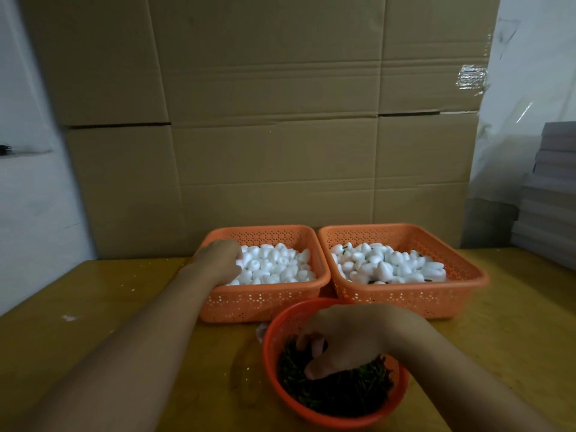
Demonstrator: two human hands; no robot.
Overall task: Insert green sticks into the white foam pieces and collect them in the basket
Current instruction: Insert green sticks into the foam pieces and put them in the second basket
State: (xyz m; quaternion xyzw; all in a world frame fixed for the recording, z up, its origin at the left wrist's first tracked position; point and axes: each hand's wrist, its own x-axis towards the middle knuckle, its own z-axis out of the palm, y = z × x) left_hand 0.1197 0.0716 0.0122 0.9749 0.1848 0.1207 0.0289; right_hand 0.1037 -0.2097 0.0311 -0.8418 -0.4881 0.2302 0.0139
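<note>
A person stands at a wooden table (103, 307) with both bare arms stretched out over three orange containers. The left hand (222, 259) reaches into the left rectangular basket (265, 302), which is heaped with small white foam pieces (277, 265). Its fingers curl down among the pieces; whether they have closed on one I cannot tell.

The right hand (346, 341) dips into a round orange bowl (336, 366) nearest the person, which holds a tangle of dark green sticks (336, 391). The fingertips bend into the pile as if pinching, though no single stick can be made out between them.

The right rectangular basket (405, 294) sits just beside the left one. It holds more white foam with dark bits showing between the pieces, so it looks like the collecting basket for finished ones.

The foam pieces look very light, rounded and easily dented, so a soft pinch around the widest part should do. The sticks look thin and stiff, and prone to snagging on one another. Holding one near its end would probably leave enough length to push into the foam.

A wall of cardboard boxes (265, 120) stands behind the table.
</note>
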